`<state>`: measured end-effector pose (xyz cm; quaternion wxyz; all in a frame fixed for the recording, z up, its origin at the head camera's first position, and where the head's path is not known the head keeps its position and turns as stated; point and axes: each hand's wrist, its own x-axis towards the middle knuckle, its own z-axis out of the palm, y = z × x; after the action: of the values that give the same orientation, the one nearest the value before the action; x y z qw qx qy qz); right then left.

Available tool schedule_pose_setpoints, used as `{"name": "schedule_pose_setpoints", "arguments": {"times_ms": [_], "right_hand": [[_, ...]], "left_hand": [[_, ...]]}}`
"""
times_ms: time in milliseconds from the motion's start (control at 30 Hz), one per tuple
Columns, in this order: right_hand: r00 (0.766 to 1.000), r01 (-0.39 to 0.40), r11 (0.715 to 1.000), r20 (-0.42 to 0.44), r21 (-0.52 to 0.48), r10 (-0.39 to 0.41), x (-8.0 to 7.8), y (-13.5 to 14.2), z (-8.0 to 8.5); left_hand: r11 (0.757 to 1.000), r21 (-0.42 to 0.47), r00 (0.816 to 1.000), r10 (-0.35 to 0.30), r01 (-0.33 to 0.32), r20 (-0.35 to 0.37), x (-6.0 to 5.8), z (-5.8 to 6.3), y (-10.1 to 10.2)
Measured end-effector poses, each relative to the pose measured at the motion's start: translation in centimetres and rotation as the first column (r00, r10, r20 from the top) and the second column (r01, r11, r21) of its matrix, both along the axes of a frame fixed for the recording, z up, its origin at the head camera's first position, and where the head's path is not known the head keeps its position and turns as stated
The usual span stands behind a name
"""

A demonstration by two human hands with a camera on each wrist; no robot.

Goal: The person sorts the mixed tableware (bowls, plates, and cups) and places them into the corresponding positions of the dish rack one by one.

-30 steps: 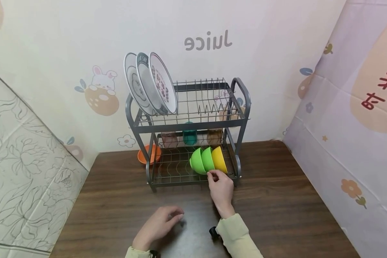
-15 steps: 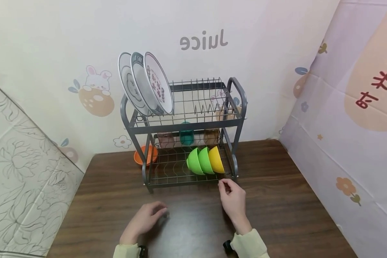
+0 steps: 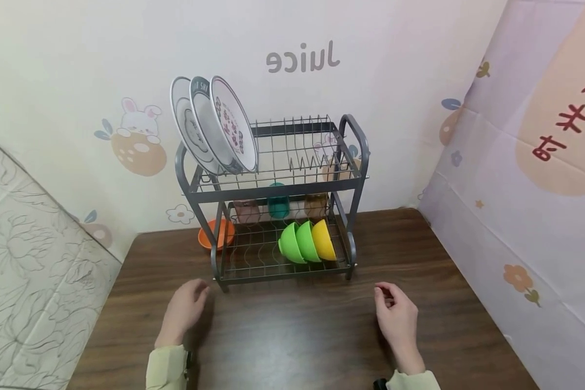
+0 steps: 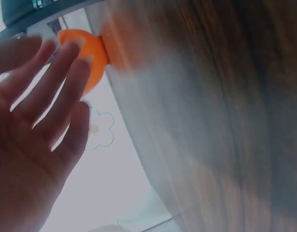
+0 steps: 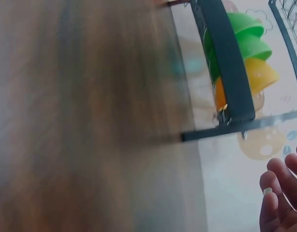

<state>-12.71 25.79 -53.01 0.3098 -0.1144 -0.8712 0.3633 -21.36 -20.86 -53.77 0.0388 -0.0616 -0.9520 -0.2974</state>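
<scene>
My left hand [image 3: 182, 311] is over the table in front of the rack's left leg, holding nothing. In the left wrist view its fingers [image 4: 66, 99] are spread loosely, overlapping an orange bowl [image 4: 93, 60]. My right hand [image 3: 397, 319] is to the right of the rack, fingers loosely curled around nothing. On the lower tier of the dark metal dish rack [image 3: 278, 192], two green bowls [image 3: 291, 245] and a yellow bowl [image 3: 324, 241] lean on edge, nested in a row. Three white plates [image 3: 234, 124] stand tilted on the upper tier's left side.
Along the back of the lower tier hang a pinkish cup [image 3: 247, 211], a teal cup [image 3: 278, 206] and a brown cup [image 3: 316, 205]. The wooden table [image 3: 273, 336] ends at a printed wall cloth [image 3: 400, 81] behind the rack and on both sides.
Both hands have moved apart: the right hand has drawn away from the bowls toward the right, and the left hand has shifted left. The bowls stay in place on the rack.
</scene>
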Motion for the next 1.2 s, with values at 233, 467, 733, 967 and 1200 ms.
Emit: {"name": "schedule_pose_setpoints", "arguments": {"times_ms": [233, 467, 733, 967, 1200], "right_hand": [[0.999, 0.046, 0.999, 0.017, -0.002, -0.046, 1.4, 0.8, -0.9], [0.998, 0.046, 0.999, 0.045, -0.006, -0.046, 1.7, 0.9, -1.0], [0.998, 0.049, 0.999, 0.051, -0.010, -0.048, 1.8, 1.0, -0.9], [0.997, 0.043, 0.999, 0.063, -0.003, -0.043, 1.8, 0.8, -0.5], [0.996, -0.061, 0.998, 0.069, -0.011, 0.062, 1.9, -0.6, -0.6]], "left_hand": [[0.998, -0.024, 0.976, 0.050, -0.057, -0.214, -3.1, -0.8, 0.4], [0.994, -0.097, 0.966, 0.014, -0.041, -0.260, -6.3, -2.1, 1.0], [0.984, -0.179, 0.971, -0.048, 0.005, -0.235, -8.0, -2.2, 1.1], [0.974, -0.225, 0.960, -0.077, 0.015, -0.270, -9.2, -0.7, 1.1], [0.967, -0.254, 0.956, -0.096, 0.024, -0.276, -9.5, -0.5, 0.8]]}}
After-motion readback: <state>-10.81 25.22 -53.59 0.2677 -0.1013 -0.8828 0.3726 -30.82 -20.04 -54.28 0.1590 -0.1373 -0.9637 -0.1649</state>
